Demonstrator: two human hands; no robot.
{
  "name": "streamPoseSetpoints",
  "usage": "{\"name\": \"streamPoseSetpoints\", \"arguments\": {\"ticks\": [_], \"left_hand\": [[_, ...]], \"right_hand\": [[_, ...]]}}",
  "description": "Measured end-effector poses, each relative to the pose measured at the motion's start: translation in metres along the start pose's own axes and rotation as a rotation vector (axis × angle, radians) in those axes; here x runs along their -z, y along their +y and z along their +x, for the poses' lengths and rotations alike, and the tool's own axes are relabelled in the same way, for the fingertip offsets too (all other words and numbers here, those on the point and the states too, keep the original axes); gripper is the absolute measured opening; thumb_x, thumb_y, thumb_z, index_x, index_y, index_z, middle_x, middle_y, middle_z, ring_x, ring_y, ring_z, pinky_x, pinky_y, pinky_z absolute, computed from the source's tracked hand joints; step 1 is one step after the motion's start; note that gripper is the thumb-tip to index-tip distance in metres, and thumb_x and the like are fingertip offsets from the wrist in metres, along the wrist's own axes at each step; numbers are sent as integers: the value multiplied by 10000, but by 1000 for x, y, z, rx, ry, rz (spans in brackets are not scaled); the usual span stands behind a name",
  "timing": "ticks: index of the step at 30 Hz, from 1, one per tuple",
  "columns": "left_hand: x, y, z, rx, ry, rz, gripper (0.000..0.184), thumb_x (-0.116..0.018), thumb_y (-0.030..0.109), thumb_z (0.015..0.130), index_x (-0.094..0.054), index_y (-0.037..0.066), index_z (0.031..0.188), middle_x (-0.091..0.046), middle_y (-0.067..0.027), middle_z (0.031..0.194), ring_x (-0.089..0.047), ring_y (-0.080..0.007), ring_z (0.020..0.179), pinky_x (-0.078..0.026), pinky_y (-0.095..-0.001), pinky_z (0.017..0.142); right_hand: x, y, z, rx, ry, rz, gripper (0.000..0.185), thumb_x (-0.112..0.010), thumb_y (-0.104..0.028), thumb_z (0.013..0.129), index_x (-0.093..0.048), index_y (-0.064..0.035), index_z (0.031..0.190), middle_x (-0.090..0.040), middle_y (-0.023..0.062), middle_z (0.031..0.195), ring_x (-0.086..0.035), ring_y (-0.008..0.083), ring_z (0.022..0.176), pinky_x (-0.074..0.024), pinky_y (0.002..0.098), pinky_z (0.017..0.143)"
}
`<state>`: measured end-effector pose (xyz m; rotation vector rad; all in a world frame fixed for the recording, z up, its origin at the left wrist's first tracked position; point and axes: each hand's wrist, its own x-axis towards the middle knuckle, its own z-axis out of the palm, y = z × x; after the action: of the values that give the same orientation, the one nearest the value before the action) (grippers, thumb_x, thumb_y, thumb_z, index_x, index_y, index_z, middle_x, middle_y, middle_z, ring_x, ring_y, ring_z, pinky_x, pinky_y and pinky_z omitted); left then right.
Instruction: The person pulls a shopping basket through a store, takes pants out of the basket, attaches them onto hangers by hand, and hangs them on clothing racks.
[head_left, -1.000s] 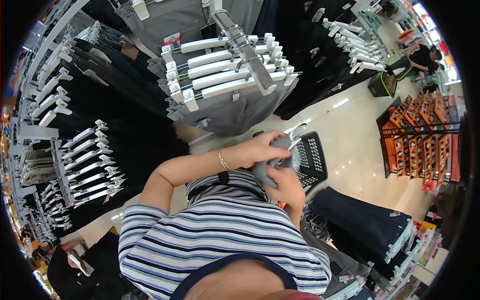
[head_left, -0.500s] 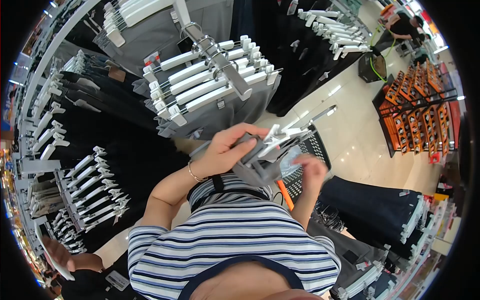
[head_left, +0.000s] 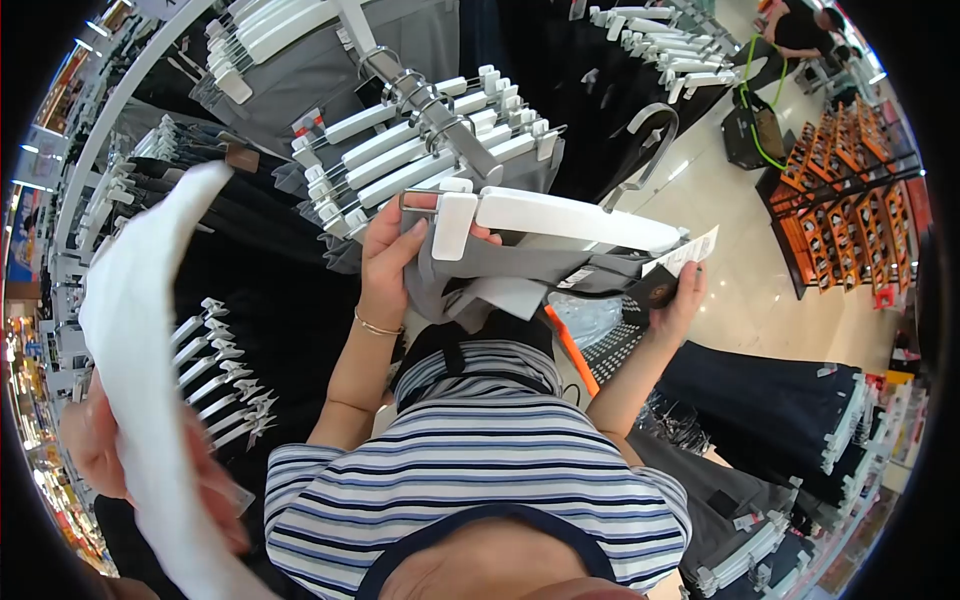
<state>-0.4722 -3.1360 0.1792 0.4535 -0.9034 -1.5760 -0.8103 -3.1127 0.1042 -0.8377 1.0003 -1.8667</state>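
The left hand gripped soft grey trousers, hung from a rigid white clip hanger; the right hand pinched a flat white paper tag.

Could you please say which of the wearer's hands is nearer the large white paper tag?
Right. The right hand is at the tag; the left hand is at the opposite end of the hanger.

Grey garment on white clip hanger, held between both hands.
Hanger bar slants slightly down to the right, metal hook sticking up, free; big white clip on waistband by left hand. Cloth folded, bunched below bar. White printed tag and dark tag at right hand.
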Motion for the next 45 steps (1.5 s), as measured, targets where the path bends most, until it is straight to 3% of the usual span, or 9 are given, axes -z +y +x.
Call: {"name": "streamPoseSetpoints", "arguments": {"ticks": [6,14,21,23,25,30,34,39,45], "left_hand": [[37,-7,-20,-177,217,449,174,-463,26,861,-487,-21,1027,-545,-69,1015,-506,-107,905,-392,-235,821],[64,-13,-54,-372,467,545,241,-458,208,912,-487,12,1050,-538,-33,976,-494,-84,887,-389,-211,798],[84,-38,-75,-407,697,697,203,-412,177,932,-526,12,967,-534,-6,883,-468,-52,816,-371,-195,737],[61,-16,-62,-251,892,237,199,-407,172,933,-527,15,962,-532,-4,878,-461,-50,810,-366,-192,742],[81,-30,-65,-418,700,766,200,-399,170,935,-528,19,949,-532,-2,871,-454,-47,811,-357,-188,747],[83,-32,-59,-385,701,749,197,-398,197,937,-511,36,947,-470,47,829,-343,-5,694,-298,-155,614],[72,-18,-57,-130,995,184,166,-417,198,931,-469,48,981,-474,37,856,-362,-11,706,-302,-159,624],[96,-52,-73,-488,775,666,195,-475,155,905,-361,81,1044,-472,7,855,-384,-26,707,-305,-166,607],[103,-59,-81,-477,761,650,220,-497,81,879,-344,96,1035,-393,36,746,-319,-17,624,-246,-156,530]], "right_hand": [[-2,3,7,-35,-98,-222,447,-682,-211,768,-504,30,1099,-577,65,977,-531,128,886,-402,262,814],[-64,50,35,87,-334,-427,382,-643,-235,802,-514,10,1065,-559,17,894,-495,96,856,-389,226,777],[-83,96,43,-20,-440,-353,330,-611,-185,827,-517,12,1073,-588,46,904,-516,99,805,-412,221,725],[-90,105,49,34,-435,-441,319,-610,-181,828,-522,14,1065,-588,50,902,-516,106,804,-412,226,726],[-91,108,46,41,-418,-458,299,-606,-175,831,-530,14,1050,-585,54,905,-511,112,807,-411,233,725],[-94,119,49,-12,-364,-420,277,-595,-178,838,-529,10,1031,-582,38,898,-503,103,805,-405,227,727],[-97,118,53,-46,-389,-353,275,-598,-198,839,-518,-3,1015,-566,36,908,-493,98,810,-395,218,726],[-92,129,53,-104,-373,-311,280,-566,-227,861,-497,-10,1024,-537,39,947,-474,95,860,-371,211,765],[-91,141,55,-101,-297,-297,362,-418,-314,923,-486,5,1080,-508,75,1028,-450,143,960,-342,270,871]]}}
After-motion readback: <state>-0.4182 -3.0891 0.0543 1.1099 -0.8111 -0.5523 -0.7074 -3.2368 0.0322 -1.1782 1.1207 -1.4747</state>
